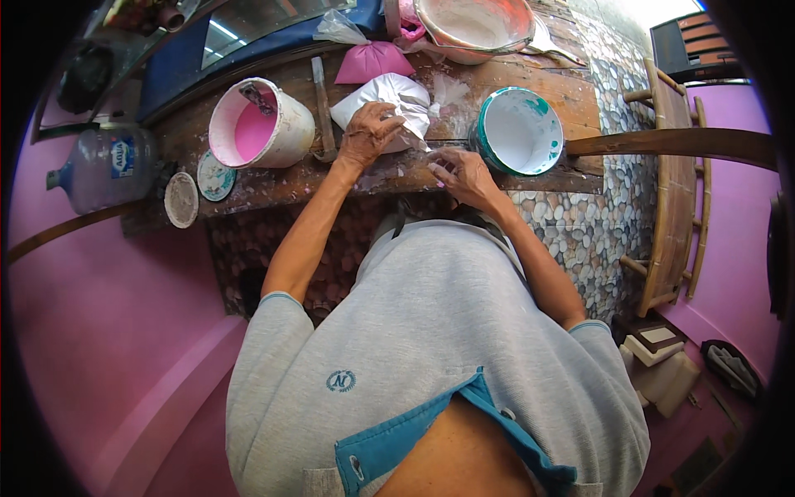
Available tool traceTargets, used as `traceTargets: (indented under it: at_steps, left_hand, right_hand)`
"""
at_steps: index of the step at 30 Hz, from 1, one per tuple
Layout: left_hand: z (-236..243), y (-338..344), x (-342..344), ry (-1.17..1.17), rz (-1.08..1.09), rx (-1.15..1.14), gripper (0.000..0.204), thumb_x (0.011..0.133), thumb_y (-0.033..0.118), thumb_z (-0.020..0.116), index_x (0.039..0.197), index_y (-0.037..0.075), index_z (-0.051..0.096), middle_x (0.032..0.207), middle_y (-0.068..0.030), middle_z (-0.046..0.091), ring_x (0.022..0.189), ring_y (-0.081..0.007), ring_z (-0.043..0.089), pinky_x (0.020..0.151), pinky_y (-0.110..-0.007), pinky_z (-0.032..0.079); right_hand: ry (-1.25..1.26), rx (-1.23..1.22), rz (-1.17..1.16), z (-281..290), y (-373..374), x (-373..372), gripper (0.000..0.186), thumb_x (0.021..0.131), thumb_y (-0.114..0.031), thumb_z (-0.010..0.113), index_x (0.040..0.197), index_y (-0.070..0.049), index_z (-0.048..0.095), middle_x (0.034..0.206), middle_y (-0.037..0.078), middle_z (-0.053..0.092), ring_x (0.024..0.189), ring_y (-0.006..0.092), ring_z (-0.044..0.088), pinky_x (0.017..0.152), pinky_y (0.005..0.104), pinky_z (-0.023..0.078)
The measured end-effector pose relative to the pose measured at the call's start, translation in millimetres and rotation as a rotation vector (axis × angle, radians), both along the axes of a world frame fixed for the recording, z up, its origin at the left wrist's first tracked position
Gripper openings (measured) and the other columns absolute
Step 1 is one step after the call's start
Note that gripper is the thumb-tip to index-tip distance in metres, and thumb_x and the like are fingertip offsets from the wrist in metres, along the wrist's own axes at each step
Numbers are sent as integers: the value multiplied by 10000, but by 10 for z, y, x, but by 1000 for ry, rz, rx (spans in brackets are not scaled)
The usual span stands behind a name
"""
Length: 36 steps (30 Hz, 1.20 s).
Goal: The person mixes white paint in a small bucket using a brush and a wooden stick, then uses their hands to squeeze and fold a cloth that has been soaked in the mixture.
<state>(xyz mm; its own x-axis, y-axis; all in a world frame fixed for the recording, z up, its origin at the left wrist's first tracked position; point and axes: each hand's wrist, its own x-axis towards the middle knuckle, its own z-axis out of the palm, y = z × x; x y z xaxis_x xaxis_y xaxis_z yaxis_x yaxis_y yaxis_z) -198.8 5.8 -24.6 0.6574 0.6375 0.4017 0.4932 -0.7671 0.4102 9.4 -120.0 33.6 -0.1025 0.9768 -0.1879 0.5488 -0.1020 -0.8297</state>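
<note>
A shiny white-silver plastic bag (pixel 397 93), bulging with its contents, lies on the wooden table. My left hand (pixel 370 137) is closed on its near side, with the fingers bent over the film. At the bag's near right corner, my right hand (pixel 466 177) has its fingers curled and pinches the thin edge of the film. What the bag holds is hidden. To the left stands a white bucket (pixel 290 132) of pink paint with a tool leaning inside. Right of my right hand is a green-rimmed pail (pixel 550 132) with white stuff in it.
A hammer-like tool (pixel 321 108) lies between the bucket and the bag. Behind are a tied bag of pink material (pixel 373 63) and a wide white-smeared basin (pixel 522 41). Two round lids (pixel 181 200) rest at the table's left edge, near a water jug (pixel 103 170). A bamboo bench (pixel 672 190) stands right.
</note>
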Motion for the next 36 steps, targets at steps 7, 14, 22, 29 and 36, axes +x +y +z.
traceTargets:
  at_steps: [7,14,22,29,36]
  left_hand:
    - [14,-31,201,-111,86,-6,138,822,146,642,926,57,626,1037,-117,621,940,-309,586,802,-390,474]
    - [-32,78,260,-363,591,-271,330,939,348,530,928,19,527,803,-180,624,770,-317,613,696,-408,458]
    - [25,76,235,-454,581,-496,208,911,211,564,898,5,580,778,-77,596,702,-166,553,619,-294,420]
    - [426,-246,514,-712,450,-863,131,916,112,578,830,13,582,701,41,517,600,-46,431,524,-209,360]
    - [56,-376,255,-737,338,-955,137,952,154,560,910,26,580,815,24,557,694,-30,456,627,-189,392]
  right_hand:
    - [9,-209,57,-400,-416,284,288,821,-216,620,1013,-4,654,889,194,674,803,334,654,732,406,500]
    - [70,-268,96,-584,-406,160,329,838,-267,597,1037,-10,649,939,220,663,932,369,629,841,443,473]
    - [189,-55,-13,-635,-85,-91,433,858,-282,619,1201,-25,556,957,212,663,892,329,647,796,420,493]
    - [120,330,-344,-623,111,-178,597,792,-319,696,1273,-28,495,1124,230,553,1056,371,545,912,425,440]
    - [-134,204,-217,-826,149,-123,671,711,-327,756,1262,-32,510,1156,229,442,1142,387,437,956,452,399]
